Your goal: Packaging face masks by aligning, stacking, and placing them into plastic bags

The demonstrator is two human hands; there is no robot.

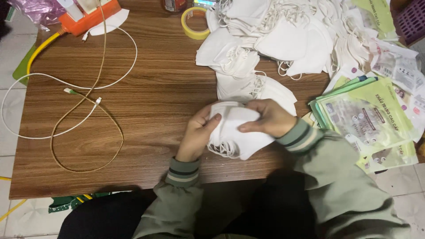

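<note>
Stack of white face masks (234, 132) gripped in our left hand (198, 135) and right hand (270, 117), fingers pinching its edges, just below the loose mask pile (283, 40), green packets (367, 115) to its right.

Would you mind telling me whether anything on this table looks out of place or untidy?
Nothing looks damaged or spilled. Both hands, left hand and right hand, hold a stack of white masks. The odd bits: loose charging cables sprawl in loops across the wooden table, and the mask pile behind is heaped unevenly.
</note>
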